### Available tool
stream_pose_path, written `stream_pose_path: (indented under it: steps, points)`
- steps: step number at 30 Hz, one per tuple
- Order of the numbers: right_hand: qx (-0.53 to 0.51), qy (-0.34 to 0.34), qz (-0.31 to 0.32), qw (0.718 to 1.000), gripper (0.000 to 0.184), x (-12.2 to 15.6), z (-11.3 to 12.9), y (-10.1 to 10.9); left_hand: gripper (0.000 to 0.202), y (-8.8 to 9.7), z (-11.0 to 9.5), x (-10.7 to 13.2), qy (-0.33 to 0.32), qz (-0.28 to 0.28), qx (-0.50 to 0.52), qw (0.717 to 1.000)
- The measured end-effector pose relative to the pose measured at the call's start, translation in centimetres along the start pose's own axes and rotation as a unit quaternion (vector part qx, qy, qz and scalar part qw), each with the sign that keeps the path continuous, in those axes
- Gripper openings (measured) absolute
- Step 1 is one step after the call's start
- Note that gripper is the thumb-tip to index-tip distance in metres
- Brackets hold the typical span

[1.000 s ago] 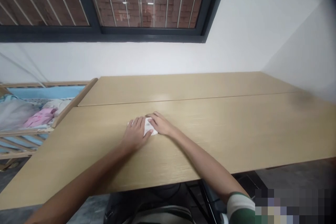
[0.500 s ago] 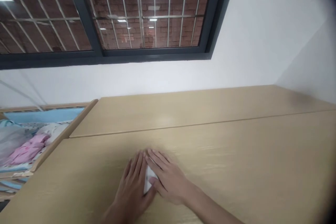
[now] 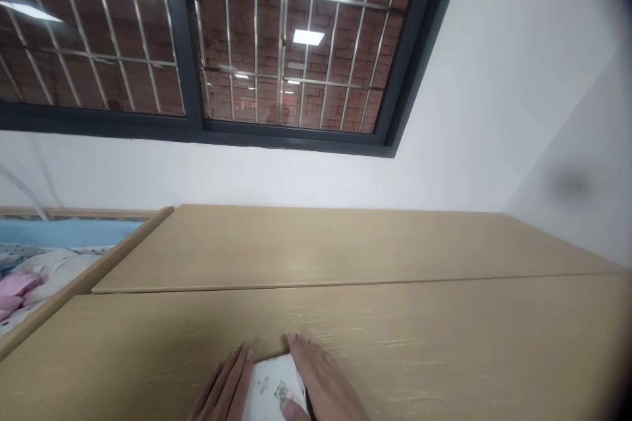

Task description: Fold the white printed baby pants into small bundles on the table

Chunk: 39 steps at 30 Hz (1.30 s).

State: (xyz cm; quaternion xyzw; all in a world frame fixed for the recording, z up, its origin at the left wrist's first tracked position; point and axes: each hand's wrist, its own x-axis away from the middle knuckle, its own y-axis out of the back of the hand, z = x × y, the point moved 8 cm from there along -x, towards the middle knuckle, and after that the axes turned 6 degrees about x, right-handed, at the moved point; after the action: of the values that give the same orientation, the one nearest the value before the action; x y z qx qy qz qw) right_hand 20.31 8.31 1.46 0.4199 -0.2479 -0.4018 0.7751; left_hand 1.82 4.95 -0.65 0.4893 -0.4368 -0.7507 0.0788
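A small white folded cloth (image 3: 269, 391) with a little printed pattern lies on the light wooden table (image 3: 395, 348) at the bottom edge of the head view. My left hand (image 3: 224, 391) rests flat on its left side, fingers stretched out. Along the cloth's right side lies my right hand (image 3: 320, 385), fingers extended and the thumb pressing onto the fabric. Both hands are cut off by the frame's lower edge.
A second table top (image 3: 320, 247) butts against the near one, up to a white wall under a barred window (image 3: 237, 46). At the left stands a wooden cot (image 3: 74, 276) holding pink and white cloths (image 3: 20, 286).
The view has tilted upward, so my hands and the cloth slid to the bottom edge. My hands have parted a little, showing more of the white cloth between them.
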Motion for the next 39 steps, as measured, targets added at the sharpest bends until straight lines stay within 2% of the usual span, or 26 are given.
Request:
stream_pose_path:
  steps: [3, 7, 13, 17, 23, 27, 39]
  points:
    - [0.002, 0.0, -0.014, 1.0, 0.079, 0.4, 1.1, 1.0, 0.083, 1.4, -0.3, -1.1, 0.016, 0.018, 0.042, 0.999]
    - [-0.002, -0.02, -0.029, 0.999, 0.077, 0.9, 2.1, 1.9, 0.092, 2.3, -0.5, -1.6, 0.042, 0.057, 0.08, 0.994]
    - [-0.016, -0.006, 0.022, 1.0, 0.079, 1.2, 3.4, 1.5, 0.105, 2.9, -0.5, -2.0, 0.031, 0.078, 0.082, 0.993]
    - [0.007, -0.014, 0.048, 0.999, 0.087, 1.1, 3.0, 0.8, 0.109, 3.5, -0.3, -2.5, 0.044, 0.076, 0.102, 0.991]
    - [0.044, 0.03, 0.022, 0.998, 0.091, 0.9, 1.9, -0.7, 0.115, 3.7, -0.5, -2.7, 0.033, 0.074, 0.106, 0.991]
    - [0.046, 0.03, 0.006, 0.998, 0.089, 1.0, 1.8, -1.0, 0.113, 3.4, -0.4, -2.5, 0.033, 0.085, 0.108, 0.99]
    - [0.05, 0.021, 0.036, 0.998, 0.086, 1.1, 2.2, -1.2, 0.107, 3.4, -0.4, -2.3, 0.02, 0.076, 0.092, 0.993]
